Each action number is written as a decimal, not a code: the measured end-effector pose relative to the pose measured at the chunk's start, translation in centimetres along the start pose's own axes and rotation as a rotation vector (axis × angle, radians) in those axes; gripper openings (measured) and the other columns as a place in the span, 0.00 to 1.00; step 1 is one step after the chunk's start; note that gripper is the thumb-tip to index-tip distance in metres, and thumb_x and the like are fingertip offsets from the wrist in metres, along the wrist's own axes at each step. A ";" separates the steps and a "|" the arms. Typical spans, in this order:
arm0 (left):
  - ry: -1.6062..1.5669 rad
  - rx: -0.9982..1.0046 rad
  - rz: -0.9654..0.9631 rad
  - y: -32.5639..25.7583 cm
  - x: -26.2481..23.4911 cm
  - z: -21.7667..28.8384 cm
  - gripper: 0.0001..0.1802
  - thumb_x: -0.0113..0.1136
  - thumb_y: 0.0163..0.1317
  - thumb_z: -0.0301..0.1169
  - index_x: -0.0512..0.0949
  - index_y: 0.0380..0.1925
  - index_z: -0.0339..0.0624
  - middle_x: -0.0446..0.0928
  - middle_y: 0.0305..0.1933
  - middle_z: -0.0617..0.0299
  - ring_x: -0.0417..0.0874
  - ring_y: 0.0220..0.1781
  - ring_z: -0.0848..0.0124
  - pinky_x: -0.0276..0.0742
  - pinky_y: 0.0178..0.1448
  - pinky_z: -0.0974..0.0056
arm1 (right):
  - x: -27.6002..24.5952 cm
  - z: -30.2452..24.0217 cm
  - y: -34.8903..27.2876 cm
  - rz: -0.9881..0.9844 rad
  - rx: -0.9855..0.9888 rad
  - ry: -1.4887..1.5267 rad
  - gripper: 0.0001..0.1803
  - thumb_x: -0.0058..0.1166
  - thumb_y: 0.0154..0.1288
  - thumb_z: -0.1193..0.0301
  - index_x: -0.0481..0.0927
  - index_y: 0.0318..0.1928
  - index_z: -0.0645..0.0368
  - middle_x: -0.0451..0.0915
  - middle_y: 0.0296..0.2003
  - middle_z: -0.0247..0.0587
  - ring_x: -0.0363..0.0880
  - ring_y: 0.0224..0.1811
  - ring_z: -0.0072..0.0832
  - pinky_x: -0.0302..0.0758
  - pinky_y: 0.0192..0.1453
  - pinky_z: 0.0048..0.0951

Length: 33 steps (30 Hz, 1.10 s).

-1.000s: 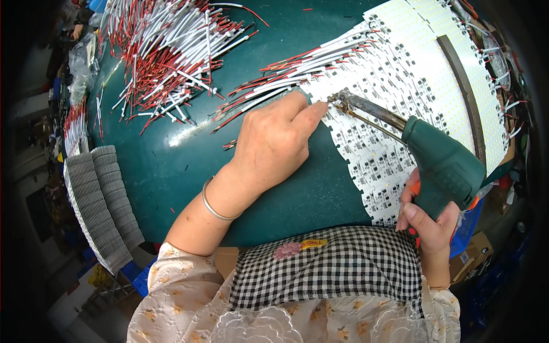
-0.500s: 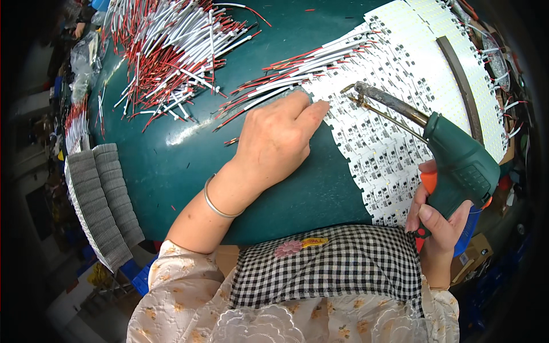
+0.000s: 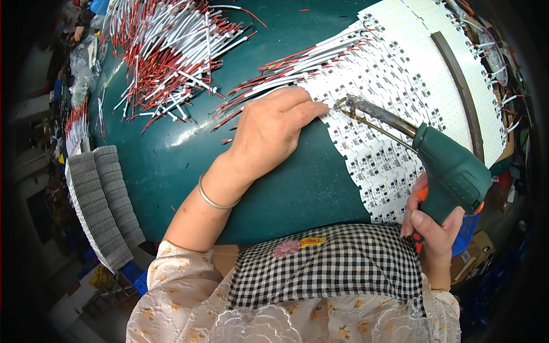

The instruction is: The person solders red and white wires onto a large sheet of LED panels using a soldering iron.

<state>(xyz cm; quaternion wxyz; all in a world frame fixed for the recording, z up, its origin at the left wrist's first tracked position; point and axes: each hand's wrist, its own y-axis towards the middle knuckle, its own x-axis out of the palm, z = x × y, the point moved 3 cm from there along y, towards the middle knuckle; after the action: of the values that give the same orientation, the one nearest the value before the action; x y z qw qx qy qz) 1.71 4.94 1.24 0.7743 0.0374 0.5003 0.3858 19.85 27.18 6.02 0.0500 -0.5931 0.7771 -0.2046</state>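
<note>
My left hand (image 3: 273, 132) is closed in a pinch at the left edge of a sheet of white circuit boards (image 3: 374, 171). Whatever lies between its fingertips is hidden. In my right hand (image 3: 436, 230) is a green soldering gun (image 3: 452, 166), gripped by its handle. The gun's dark tip and the thin metal tube under it point left, close to my left thumb and forefinger. Just beyond my left hand, red and white wires (image 3: 297, 67) run in a row from the boards' left edge out over the green table.
A large heap of red and white wires (image 3: 171, 51) covers the far left of the green table (image 3: 286, 200). Along the left edge stand grey ribbed stacks (image 3: 106, 200). A dark bar (image 3: 460, 91) lies across the boards at the right, with more wires along their far-right edge.
The soldering gun has moved left and slightly down, bringing its tip nearer my left fingertips. My left hand has shifted slightly left and is still pinched.
</note>
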 end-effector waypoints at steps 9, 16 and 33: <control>-0.014 0.048 0.013 -0.2 0.0 -0.1 0.20 0.60 0.45 0.13 0.82 0.39 0.44 0.79 0.30 0.59 0.82 0.30 0.63 0.78 0.32 0.63 | 0.3 0.5 -0.2 -0.063 0.028 -0.064 0.26 0.56 0.58 0.84 0.67 0.58 0.72 0.76 0.39 0.49 0.76 0.30 0.23 0.77 0.27 0.21; 0.061 0.057 -0.003 -0.4 -0.1 0.4 0.18 0.61 0.44 0.15 0.83 0.37 0.42 0.79 0.31 0.59 0.82 0.31 0.63 0.80 0.32 0.62 | 0.4 1.0 -0.5 -0.033 -0.010 -0.194 0.24 0.57 0.57 0.81 0.68 0.55 0.72 0.76 0.33 0.45 0.75 0.24 0.23 0.75 0.26 0.22; 0.137 0.038 -0.083 -0.1 -0.9 1.4 0.18 0.59 0.44 0.18 0.83 0.38 0.44 0.77 0.29 0.61 0.80 0.29 0.63 0.77 0.30 0.61 | 0.7 -1.6 0.9 0.152 -0.127 -0.011 0.37 0.62 0.53 0.69 0.61 0.57 0.79 0.70 0.24 0.41 0.70 0.14 0.25 0.73 0.17 0.26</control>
<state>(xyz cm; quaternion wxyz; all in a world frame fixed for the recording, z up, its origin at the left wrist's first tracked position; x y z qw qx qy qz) 2.66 4.75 2.59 0.7528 0.0050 0.5604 0.3453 18.33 27.10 7.22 0.0322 -0.5353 0.8311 -0.1471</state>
